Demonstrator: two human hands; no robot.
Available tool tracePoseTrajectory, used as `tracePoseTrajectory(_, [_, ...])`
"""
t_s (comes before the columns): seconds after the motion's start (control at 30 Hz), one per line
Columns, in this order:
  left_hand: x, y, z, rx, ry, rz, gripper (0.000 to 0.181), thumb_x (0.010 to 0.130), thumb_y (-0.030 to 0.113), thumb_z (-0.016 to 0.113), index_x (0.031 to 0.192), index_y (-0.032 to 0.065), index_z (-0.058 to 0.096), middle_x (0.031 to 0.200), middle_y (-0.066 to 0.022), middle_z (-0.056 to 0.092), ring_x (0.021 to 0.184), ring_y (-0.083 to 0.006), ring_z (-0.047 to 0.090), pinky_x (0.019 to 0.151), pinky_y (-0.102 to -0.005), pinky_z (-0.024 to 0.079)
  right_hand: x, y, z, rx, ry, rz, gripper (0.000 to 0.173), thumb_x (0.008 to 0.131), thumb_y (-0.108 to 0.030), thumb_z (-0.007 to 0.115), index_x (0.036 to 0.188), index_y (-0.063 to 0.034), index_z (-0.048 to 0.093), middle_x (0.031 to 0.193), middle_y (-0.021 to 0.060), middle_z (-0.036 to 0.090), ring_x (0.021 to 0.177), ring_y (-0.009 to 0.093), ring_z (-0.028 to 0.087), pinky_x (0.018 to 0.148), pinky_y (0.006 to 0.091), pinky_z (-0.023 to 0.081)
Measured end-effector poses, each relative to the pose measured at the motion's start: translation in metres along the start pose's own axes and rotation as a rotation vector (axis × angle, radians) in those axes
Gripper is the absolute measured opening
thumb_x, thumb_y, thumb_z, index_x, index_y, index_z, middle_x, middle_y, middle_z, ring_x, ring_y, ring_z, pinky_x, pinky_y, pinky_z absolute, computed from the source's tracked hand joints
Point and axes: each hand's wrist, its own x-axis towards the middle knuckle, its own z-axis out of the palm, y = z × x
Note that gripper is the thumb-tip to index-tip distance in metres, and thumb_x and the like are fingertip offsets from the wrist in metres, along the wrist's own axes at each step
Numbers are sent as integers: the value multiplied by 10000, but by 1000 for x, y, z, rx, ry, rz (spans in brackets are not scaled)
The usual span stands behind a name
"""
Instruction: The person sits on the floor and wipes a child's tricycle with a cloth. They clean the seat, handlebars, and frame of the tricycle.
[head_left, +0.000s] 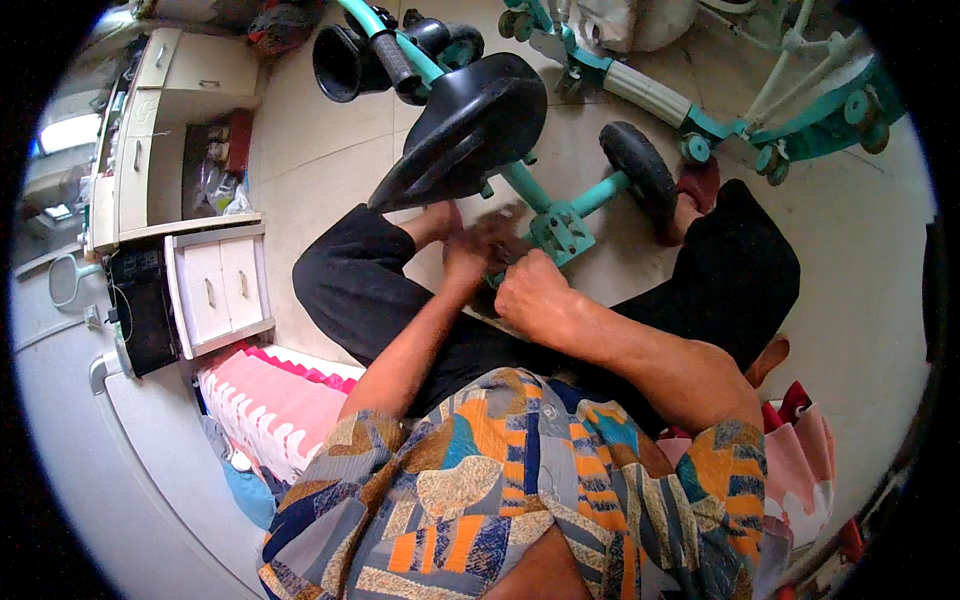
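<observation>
Between my legs stands a child's ride-on vehicle with a turquoise tubular frame (531, 186), a black plastic seat (469, 127) and a black wheel (637, 169) on its right side. My left hand (465, 255) is at the lower left of the frame, blurred, beside a dark part that I cannot make out. Close to its right is my right hand (534, 291), its fingers curled, next to the turquoise bracket plate (562, 231) with holes. What the curled fingers hold, if anything, is hidden. The handlebar grip (395, 61) shows at the top.
A second turquoise frame (645, 94) with small wheels lies at the upper right. White cabinets (219, 289) stand at the left, near a pink cloth (262, 405). My feet, in dark red footwear (699, 184), rest on the tiled floor (322, 150) around the vehicle.
</observation>
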Motion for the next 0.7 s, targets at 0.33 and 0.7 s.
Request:
tracePoseTrajectory(0.33, [-72,96,-81,-211,414,414,369,936,122,467,1276,-20,488,1196,-129,586,1080,-219,596,971,-344,454,8,-6,-5,35,-217,-56,196,847,-175,593,977,-129,733,975,59,716,908,265,675,732,545,487])
tracePoseTrajectory(0.7, [-12,47,-65,-529,474,228,280,1000,187,488,1195,6,577,1043,-50,642,941,-166,622,811,-320,511,14,-9,-3,48,-242,-80,195,839,-164,588,961,-129,736,947,54,717,908,269,669,699,551,476])
